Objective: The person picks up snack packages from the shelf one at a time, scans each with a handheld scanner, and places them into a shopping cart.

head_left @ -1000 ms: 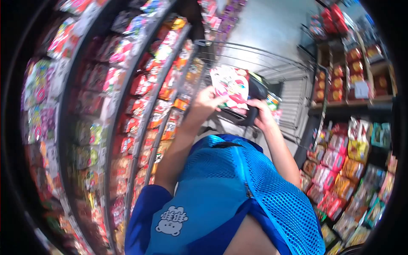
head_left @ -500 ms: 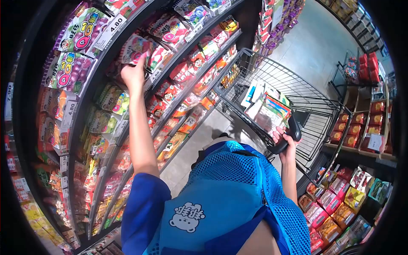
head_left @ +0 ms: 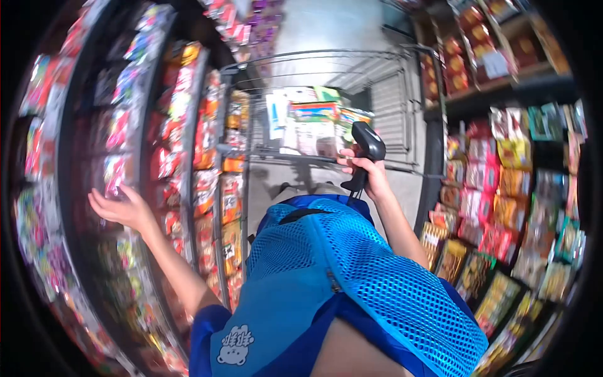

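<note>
Beside the snack shelves, my left hand (head_left: 120, 209) is held out with its fingers apart and nothing in it; a pink packet (head_left: 115, 173) on the shelf is just above it. My right hand (head_left: 367, 168) is wrapped round a black handheld scanner (head_left: 366, 151) near the handle side of a wire shopping cart (head_left: 286, 158). Inside the cart lie several flat colourful packages (head_left: 314, 119), one with a green and orange top.
Curved shelves of bagged sweets (head_left: 179, 125) line the left, somewhat blurred. Racks of packaged snacks (head_left: 480, 201) stand on the right, below a wooden shelf (head_left: 496, 81) of red packs. Grey floor (head_left: 326, 25) shows beyond the cart.
My view has turned, so the cart now lies straight ahead. My left hand has come away from the packet it was touching on the shelf and opened. The scanner remains in my right hand.
</note>
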{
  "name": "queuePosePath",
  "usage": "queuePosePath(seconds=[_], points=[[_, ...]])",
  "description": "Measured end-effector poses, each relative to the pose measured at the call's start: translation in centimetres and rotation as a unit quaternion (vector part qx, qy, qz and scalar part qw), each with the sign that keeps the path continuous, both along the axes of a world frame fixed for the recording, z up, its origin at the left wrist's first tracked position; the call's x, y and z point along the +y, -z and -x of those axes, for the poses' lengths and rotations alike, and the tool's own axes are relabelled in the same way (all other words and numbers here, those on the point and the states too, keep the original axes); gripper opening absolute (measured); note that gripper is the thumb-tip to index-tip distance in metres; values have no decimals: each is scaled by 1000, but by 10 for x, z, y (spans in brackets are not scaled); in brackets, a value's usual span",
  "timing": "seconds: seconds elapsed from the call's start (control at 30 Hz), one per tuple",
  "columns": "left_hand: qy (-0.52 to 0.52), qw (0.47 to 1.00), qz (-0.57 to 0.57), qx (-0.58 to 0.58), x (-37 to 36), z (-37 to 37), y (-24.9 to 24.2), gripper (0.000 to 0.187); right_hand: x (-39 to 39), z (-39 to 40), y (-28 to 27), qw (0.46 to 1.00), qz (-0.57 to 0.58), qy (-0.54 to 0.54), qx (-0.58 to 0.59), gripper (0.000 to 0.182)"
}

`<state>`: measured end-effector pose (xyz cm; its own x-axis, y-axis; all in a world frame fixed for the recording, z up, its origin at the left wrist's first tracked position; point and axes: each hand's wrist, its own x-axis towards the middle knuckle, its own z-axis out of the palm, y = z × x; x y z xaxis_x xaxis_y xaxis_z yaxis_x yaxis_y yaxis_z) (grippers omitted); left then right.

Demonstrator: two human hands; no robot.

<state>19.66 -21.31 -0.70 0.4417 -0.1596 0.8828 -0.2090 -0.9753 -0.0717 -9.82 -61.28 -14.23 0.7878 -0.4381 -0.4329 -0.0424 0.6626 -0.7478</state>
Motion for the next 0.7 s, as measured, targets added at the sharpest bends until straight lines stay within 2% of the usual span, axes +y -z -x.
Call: queuePosePath(seconds=[0.03,0.07,0.1,0.13,0.17,0.2,0.27,0.37,0.47,0.5,0.53,0.57,0.6,0.7], points=[[139,979,101,113,-19,1,25,44,0,9,-8,999,37,38,9,41],[264,918,192,224,-36,9,54,41,-7,27,4,987,139,45,68,39],[238,909,123,319,-74,31,68,41,-18,48,25,962,236,45,127,36],[320,799,229,455,-91,36,133,40,-25,64,36,926,328,42,184,34],[349,791,92,495,-124,56,148,45,-28,74,33,899,323,66,289,30],[387,770,2,508,-145,62,191,55,-33,85,44,875,371,70,304,34],[375,765,-132,507,-192,88,224,60,-41,104,61,856,408,37,315,40],[348,731,-174,561,-201,101,291,57,-46,117,70,851,409,-16,328,56],[324,724,-228,565,-207,102,295,51,-47,128,96,838,438,-45,321,70],[373,770,-162,493,-198,100,322,51,-46,126,95,827,457,-72,318,73],[367,789,-179,459,-199,105,317,52,-47,128,88,815,478,-102,310,76],[339,763,-183,518,-201,108,292,53,-44,130,90,815,500,-80,281,73],[333,739,-146,568,-197,111,298,52,-47,128,79,789,534,-120,278,69],[348,746,-56,565,-182,125,314,49,-54,128,74,764,546,-156,307,50]])
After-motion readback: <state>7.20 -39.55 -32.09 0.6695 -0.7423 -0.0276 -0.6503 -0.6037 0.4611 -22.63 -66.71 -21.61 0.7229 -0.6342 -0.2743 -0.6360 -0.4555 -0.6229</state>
